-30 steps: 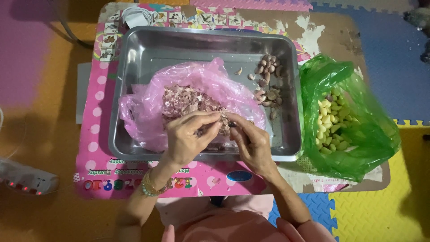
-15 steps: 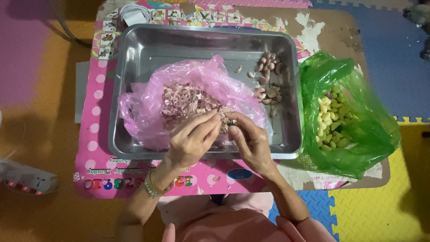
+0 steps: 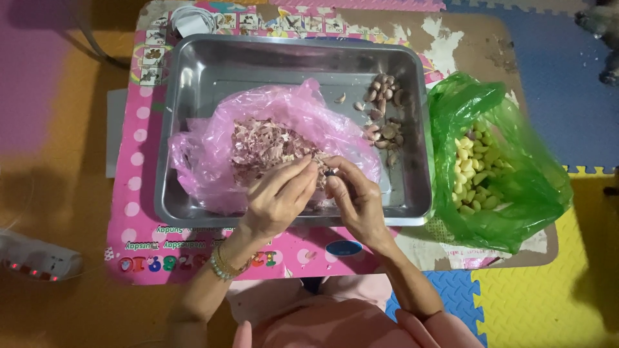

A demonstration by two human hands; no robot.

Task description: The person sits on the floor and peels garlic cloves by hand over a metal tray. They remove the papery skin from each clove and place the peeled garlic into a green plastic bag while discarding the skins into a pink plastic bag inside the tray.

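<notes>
Roughly centre, left hand [image 3: 278,196] with fingers curled meets right hand [image 3: 358,201], both pinching a small garlic clove [image 3: 327,173] over the crumpled pink plastic bag of skins [image 3: 213,148] in the steel tray [image 3: 193,71]; green plastic bag of peeled cloves [image 3: 522,187] sits right on the desk [image 3: 477,38].

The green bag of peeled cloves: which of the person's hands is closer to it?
Right. The right hand is over the tray's front edge, on the green bag's side; the left hand is beyond it, over the pink bag.

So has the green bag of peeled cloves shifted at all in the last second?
No. The green bag sits in the same spot against the right rim of the metal tray, as before.
</notes>
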